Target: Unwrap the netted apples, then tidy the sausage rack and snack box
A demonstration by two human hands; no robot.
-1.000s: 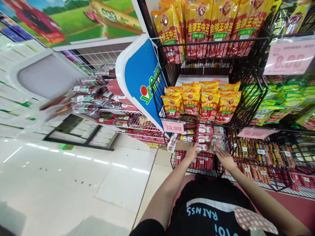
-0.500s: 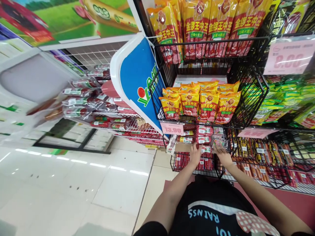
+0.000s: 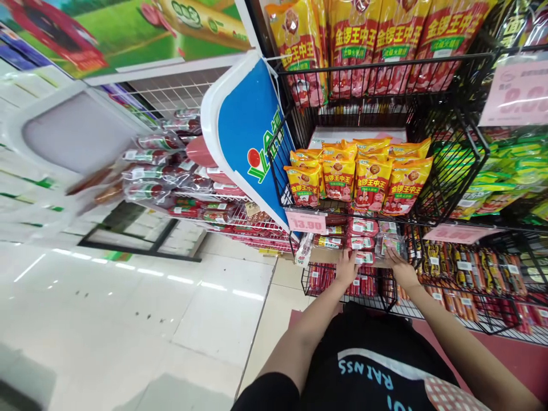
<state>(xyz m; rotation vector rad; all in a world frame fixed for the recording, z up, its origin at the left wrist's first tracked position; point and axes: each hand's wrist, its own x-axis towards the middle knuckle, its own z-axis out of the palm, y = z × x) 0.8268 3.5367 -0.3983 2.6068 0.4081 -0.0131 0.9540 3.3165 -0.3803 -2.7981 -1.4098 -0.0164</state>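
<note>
My left hand (image 3: 346, 269) is at the front of the low shelf, fingers apart and touching the edge by the red sausage packs (image 3: 363, 242). To its right, my right hand (image 3: 403, 270) reaches to a clear plastic pack (image 3: 391, 245). Its fingers are stretched out against the near side of that pack, which lies beside the red ones. Their undersides are hidden from me. A brown cardboard edge (image 3: 323, 255) shows left of my left hand, below some yellow-labelled sausages (image 3: 329, 242).
Above my hands, a black wire basket (image 3: 445, 188) holds small yellow sausage bags (image 3: 372, 185). Larger yellow bags (image 3: 353, 45) stand higher up. A blue sign panel (image 3: 252, 125) juts out at the left. Below is a wire basket with red sausages (image 3: 321, 278).
The clear pack lies flatter beside the red packs, and my right fingers have moved to its near side. My left fingers have spread slightly. The view has shifted a little.
</note>
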